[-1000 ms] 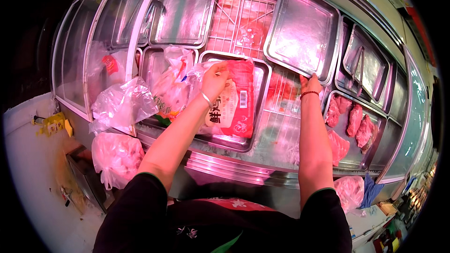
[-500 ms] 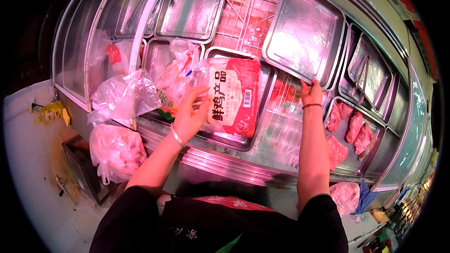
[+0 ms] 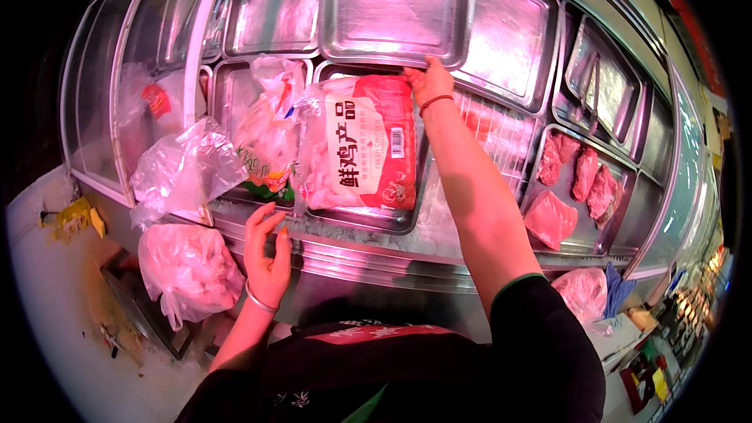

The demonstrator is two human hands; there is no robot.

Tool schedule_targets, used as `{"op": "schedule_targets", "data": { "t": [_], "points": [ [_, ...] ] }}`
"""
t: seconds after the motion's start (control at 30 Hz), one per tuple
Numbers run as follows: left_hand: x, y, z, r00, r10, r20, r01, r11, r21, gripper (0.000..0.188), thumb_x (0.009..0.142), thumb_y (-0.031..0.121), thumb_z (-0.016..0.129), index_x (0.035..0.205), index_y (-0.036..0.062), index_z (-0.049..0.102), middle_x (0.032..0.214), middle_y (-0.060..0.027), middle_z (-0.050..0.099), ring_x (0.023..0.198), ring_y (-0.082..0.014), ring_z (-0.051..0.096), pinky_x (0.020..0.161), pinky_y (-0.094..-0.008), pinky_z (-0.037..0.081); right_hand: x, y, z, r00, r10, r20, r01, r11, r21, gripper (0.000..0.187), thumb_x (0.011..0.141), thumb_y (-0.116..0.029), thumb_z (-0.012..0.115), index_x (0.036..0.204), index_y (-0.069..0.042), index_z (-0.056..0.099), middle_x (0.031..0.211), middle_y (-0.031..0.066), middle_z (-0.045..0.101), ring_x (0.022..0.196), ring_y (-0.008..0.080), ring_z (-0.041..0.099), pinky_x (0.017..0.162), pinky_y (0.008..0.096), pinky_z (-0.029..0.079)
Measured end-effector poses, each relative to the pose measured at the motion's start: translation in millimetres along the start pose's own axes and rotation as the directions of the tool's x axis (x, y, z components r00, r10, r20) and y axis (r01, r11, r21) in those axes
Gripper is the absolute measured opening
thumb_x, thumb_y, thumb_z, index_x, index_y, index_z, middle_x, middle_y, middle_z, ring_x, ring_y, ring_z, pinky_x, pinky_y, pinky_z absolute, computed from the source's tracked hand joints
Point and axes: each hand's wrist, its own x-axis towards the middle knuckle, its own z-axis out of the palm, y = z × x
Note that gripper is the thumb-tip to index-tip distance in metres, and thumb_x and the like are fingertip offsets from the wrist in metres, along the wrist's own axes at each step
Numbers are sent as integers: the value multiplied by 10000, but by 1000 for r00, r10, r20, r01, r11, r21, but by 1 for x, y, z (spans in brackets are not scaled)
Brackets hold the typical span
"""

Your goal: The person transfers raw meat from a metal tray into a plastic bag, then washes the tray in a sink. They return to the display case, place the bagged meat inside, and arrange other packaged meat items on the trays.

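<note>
My right hand (image 3: 429, 80) grips the near right corner of a rectangular metal tray (image 3: 395, 4); its far edge runs out of view. Just below that tray lies a large red and clear plastic bag of chicken (image 3: 356, 145), resting in another metal tray (image 3: 399, 221). My left hand (image 3: 268, 257) is in front of the cold display case's front rail (image 3: 352, 254), fingers spread and holding nothing. A second bag of pale meat (image 3: 266, 141) and a crumpled clear plastic bag (image 3: 188, 164) lie left of the chicken bag.
Another metal tray (image 3: 505, 31) lies at the back right. Farther right, raw meat pieces (image 3: 586, 176) sit in a tray, and tongs (image 3: 594, 94) lie beyond them. A filled plastic bag (image 3: 190, 274) hangs at the front left. Glass panels (image 3: 94, 102) close off the left side.
My right hand has carried the metal tray left and away, uncovering another tray beneath. My left hand has drawn back from the chicken bag toward the front rail.
</note>
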Motion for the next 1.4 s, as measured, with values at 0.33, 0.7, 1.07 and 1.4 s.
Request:
{"op": "schedule_targets", "data": {
  "t": [0.33,0.7,1.07,1.4],
  "points": [
    [0,-3,2,999,-47,7,48,993,-107,240,871,-2,509,1105,-15,559,1261,-140,474,1135,-219,497,927,-301,417,-22,26,-4,996,71,-60,-66,994,91,297,862,-61,538,1104,79,438,1011,222,527,687,365,620,570,415,589],
    [-2,0,15,995,-71,64,84,972,-220,271,860,-42,503,1122,8,557,1268,-111,457,1068,-182,546,900,-299,458,-19,-19,-7,998,48,37,16,384,-923,348,899,-286,515,959,46,602,825,207,670,734,310,681,632,393,556],
    [0,0,25,990,-59,126,89,965,-247,266,880,-20,516,1142,12,552,1275,-103,455,1110,-177,510,904,-288,449,-53,-4,-134,944,-60,326,284,-359,-889,431,861,-393,470,762,-34,686,699,165,661,721,340,658,742,426,519],
    [77,-53,75,991,6,136,-37,972,232,624,777,306,690,1218,-79,475,1272,-276,457,1185,-400,441,1020,-434,336,-178,-50,-158,824,565,-39,195,-348,-917,416,873,-355,501,751,17,642,669,151,662,579,210,653,536,347,514]
  ]
}}
